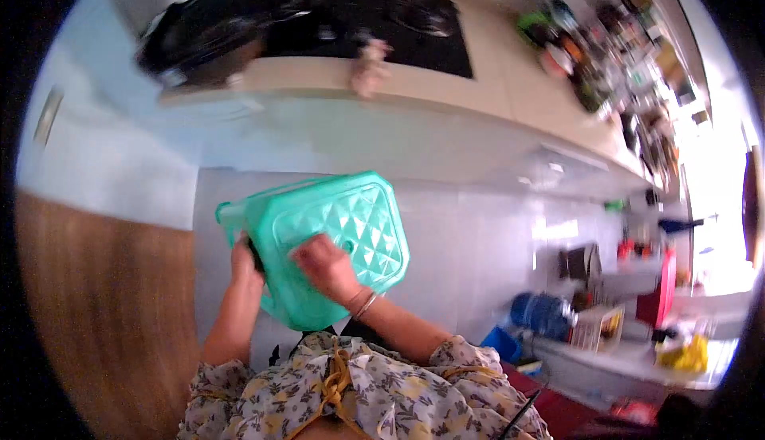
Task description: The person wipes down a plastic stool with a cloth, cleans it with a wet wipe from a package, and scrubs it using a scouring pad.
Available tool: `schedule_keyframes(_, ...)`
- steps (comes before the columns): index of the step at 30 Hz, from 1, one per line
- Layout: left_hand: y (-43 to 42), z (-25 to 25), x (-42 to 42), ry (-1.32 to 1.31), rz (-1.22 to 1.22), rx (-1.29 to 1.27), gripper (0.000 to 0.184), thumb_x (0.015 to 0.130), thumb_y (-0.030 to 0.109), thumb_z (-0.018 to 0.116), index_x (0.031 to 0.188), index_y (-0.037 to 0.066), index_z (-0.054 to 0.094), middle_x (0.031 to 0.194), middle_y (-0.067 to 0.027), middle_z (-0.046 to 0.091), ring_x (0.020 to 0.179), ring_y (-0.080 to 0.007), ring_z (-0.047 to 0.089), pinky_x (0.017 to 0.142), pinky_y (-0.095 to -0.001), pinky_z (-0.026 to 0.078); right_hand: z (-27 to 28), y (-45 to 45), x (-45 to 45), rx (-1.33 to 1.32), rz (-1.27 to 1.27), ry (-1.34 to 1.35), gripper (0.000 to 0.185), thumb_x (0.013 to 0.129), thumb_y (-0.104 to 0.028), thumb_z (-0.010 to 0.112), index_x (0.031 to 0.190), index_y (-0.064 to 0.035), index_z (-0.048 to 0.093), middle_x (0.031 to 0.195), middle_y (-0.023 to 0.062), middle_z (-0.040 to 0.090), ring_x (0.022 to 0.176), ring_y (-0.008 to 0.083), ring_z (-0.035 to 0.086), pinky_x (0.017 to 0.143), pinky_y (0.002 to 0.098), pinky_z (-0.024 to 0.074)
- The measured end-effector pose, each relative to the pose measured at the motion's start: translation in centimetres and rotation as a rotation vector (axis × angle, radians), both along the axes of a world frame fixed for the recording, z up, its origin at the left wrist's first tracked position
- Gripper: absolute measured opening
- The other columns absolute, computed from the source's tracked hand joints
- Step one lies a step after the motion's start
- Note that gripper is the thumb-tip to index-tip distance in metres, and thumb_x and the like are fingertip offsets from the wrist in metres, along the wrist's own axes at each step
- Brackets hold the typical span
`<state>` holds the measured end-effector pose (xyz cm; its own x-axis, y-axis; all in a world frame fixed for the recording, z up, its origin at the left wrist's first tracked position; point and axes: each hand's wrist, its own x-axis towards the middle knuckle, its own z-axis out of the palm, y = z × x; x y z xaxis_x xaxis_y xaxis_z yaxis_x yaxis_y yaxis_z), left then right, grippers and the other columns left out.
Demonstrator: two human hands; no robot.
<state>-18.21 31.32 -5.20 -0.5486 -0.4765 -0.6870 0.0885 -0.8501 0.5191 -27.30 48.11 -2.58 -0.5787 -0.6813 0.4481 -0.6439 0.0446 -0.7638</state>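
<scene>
A translucent green plastic stool-like piece (370,233) is tilted in front of my body. Its face has cut corners, a raised diamond pattern and a small round mark near the middle; its underside is hidden. My left hand (245,261) grips its left side, with a dark patch showing beside the fingers. Over the patterned face lies my right hand (325,269), fingers curled in and blurred by motion. Whatever it may hold is hidden. A bangle circles the right wrist.
Ahead runs a counter (494,82) with a black hob (366,26) and a blurred pinkish object (370,66) at its edge. Jars and utensils (613,58) crowd its right end. A blue water bottle (542,315) lies at right; a wooden surface (103,305) stands left.
</scene>
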Motion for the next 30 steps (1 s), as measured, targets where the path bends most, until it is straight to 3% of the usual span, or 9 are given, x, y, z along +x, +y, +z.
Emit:
schedule_keyframes(3,6.2,-0.6,-7.2,-0.067,-0.131,-0.035,0.044,0.098,0.036,0.034,0.12,0.002,0.051,0.111,-0.0154,0.059,0.099,-0.0303,0.059,0.089,-0.046,0.047,1.4,6.0,-3.5,-0.007,-0.171,0.084,0.012,0.078,-0.014,0.069,0.084,-0.0099,0.059,0.082,0.0062,0.056,0.066,0.0256,0.06,0.054,0.0365,0.0503)
schedule_keyframes(5,10.5,-1.2,-12.5,-0.086,-0.311,-0.023,0.045,0.098,0.037,0.034,0.12,0.002,0.051,0.111,-0.0153,0.059,0.099,-0.0299,0.059,0.089,-0.046,0.047,1.3,11.9,-7.4,0.229,-0.397,0.169,0.015,0.076,-0.016,0.071,0.082,-0.0109,0.059,0.08,0.0053,0.056,0.063,0.0253,0.058,0.047,0.0384,0.0471)
schedule_keyframes(10,26.0,-0.3,-24.2,-0.127,-0.716,-0.029,0.049,0.098,0.041,0.035,0.116,0.0,0.054,0.106,-0.0153,0.061,0.093,-0.0277,0.06,0.084,-0.0424,0.05,0.0,29.0,-18.3,0.104,-1.078,0.11,0.012,0.082,-0.011,0.066,0.08,-0.0051,0.056,0.076,0.0114,0.055,0.065,0.0282,0.053,0.056,0.0379,0.0444)
schedule_keyframes(16,43.5,3.0,-30.8,-0.127,-1.064,-0.239,0.049,0.097,0.039,0.037,0.105,-0.004,0.059,0.094,-0.0135,0.061,0.083,-0.0236,0.059,0.075,-0.0403,0.047,6.8,37.4,-15.3,0.035,-1.05,0.296,0.019,0.069,-0.004,0.076,0.077,-0.005,0.059,0.076,0.01,0.057,0.065,0.0248,0.058,0.054,0.0328,0.0473)
schedule_keyframes(19,49.8,4.8,-31.9,0.091,-1.326,-0.387,0.046,0.098,0.036,0.037,0.087,-0.002,0.06,0.077,-0.0082,0.059,0.07,-0.0197,0.055,0.066,-0.037,0.045,8.5,41.6,-15.2,0.135,-1.152,0.378,0.02,0.066,-0.006,0.077,0.077,-0.0066,0.061,0.073,0.0091,0.057,0.063,0.0229,0.059,0.052,0.0318,0.048)
schedule_keyframes(24,56.6,4.9,-34.4,0.269,-1.614,-0.676,0.045,0.097,0.037,0.04,0.082,0.001,0.06,0.077,-0.0079,0.06,0.07,-0.0143,0.054,0.066,-0.0357,0.045,10.3,48.6,-15.9,0.245,-1.467,0.408,0.015,0.069,-0.005,0.075,0.074,-0.0071,0.061,0.073,0.0087,0.058,0.057,0.0223,0.058,0.049,0.032,0.0471)
schedule_keyframes(26,58.6,4.7,-35.6,0.528,-1.655,-1.024,0.05,0.096,0.035,0.038,0.077,-0.005,0.06,0.068,-0.0226,0.059,0.066,-0.0327,0.06,0.067,-0.0433,0.045,11.1,50.8,-16.6,0.247,-1.625,0.367,0.014,0.072,-0.006,0.073,0.071,-0.0076,0.059,0.07,0.0096,0.059,0.061,0.0258,0.058,0.054,0.0365,0.0485)
schedule_keyframes(27,59.5,4.5,-36.4,0.563,-1.695,-0.969,0.049,0.095,0.037,0.039,0.078,-0.003,0.061,0.073,-0.027,0.059,0.07,-0.0409,0.06,0.069,-0.0466,0.045,11.9,51.8,-17.2,0.246,-1.702,0.334,0.014,0.073,-0.005,0.072,0.07,-0.007,0.059,0.071,0.01,0.059,0.062,0.0271,0.058,0.056,0.0379,0.0484)
schedule_keyframes(30,61.8,5.9,-40.1,0.741,-1.807,-1.192,0.048,0.094,0.038,0.039,0.078,0.0,0.062,0.077,-0.0248,0.061,0.075,-0.0428,0.06,0.07,-0.0482,0.045,12.9,54.4,-19.7,0.303,-1.732,0.219,0.013,0.074,-0.007,0.071,0.069,-0.0066,0.058,0.071,0.0094,0.059,0.06,0.0267,0.057,0.054,0.0373,0.0479)
